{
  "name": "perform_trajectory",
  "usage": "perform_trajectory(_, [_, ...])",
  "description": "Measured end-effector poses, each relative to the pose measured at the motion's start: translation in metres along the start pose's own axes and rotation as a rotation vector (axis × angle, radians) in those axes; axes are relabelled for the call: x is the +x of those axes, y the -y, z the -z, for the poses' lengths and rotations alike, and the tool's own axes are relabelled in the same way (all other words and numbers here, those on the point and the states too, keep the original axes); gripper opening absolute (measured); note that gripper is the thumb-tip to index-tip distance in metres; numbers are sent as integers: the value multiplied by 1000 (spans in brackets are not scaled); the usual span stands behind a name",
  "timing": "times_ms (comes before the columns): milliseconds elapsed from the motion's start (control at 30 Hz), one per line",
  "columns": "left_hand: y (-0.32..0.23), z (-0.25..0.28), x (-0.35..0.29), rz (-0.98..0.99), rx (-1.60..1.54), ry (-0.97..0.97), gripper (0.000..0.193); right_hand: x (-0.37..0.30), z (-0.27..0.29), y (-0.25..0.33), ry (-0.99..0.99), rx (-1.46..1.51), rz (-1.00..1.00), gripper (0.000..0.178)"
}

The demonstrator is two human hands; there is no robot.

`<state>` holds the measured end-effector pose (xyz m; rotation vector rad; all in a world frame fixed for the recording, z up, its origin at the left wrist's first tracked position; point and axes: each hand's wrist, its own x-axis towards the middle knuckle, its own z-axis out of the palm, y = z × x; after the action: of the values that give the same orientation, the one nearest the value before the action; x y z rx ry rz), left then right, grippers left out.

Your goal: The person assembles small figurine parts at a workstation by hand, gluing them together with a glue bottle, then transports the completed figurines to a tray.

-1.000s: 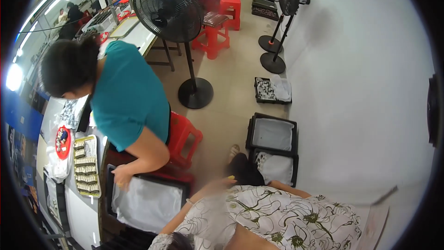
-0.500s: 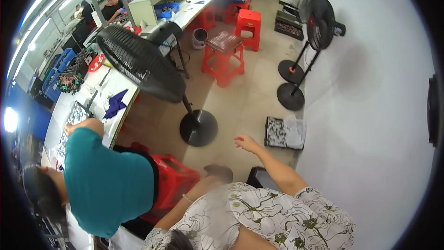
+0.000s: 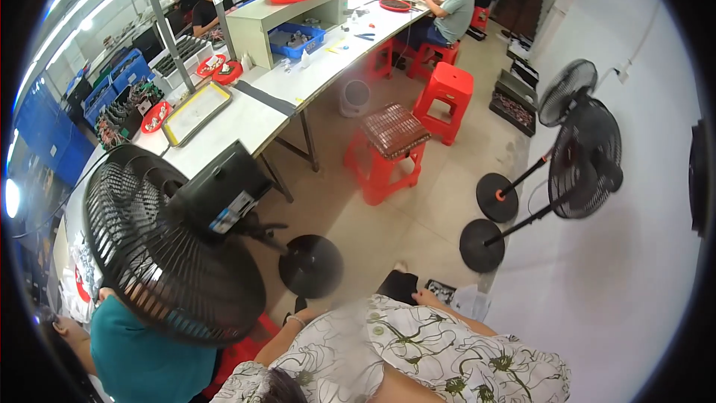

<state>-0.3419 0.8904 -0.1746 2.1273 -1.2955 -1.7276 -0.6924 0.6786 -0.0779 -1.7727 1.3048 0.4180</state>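
Note:
My left hand hangs low beside my patterned shirt, a bracelet at its wrist. The shirt covers most of its fingers, so I cannot tell their shape. The base of a black standing fan lies on the floor just beyond it. On the other side, my right hand is down by my dark trouser leg, fingers loosely apart as far as they show, with nothing seen in them. Past it, a dark tray with small pieces sits on the floor by the wall.
The large fan head fills the left, in front of a co-worker in a teal shirt. A long white workbench runs ahead. Red stools and a cushioned stool stand beside it. Two more fans line the right wall.
The view has moved forward and tilted up, bringing the near fan, stools and bench closer. My right hand has dropped from its raised position ahead to beside my leg.

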Motion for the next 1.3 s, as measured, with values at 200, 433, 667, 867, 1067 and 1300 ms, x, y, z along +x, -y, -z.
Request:
perform_trajectory(200, [-62,30,98,100,-16,-60,44,169,116,26,-163,313,689,25])
perform_trajectory(433, [-221,151,105,523,-774,-864,17,220,237,122,384,91,133,29])
perform_trajectory(667, [-270,236,134,66,-1122,-573,16,417,229,200,921,-337,313,43])
perform_trajectory(867, [-319,352,172,-38,-1193,-549,22,462,258,316,1043,-283,316,43])
perform_trajectory(1067, [-310,397,204,-124,-1213,-526,20,486,305,409,1198,-267,295,43])
perform_trajectory(1300, [-306,464,277,-262,-1234,-607,18,519,388,510,932,-233,321,35])
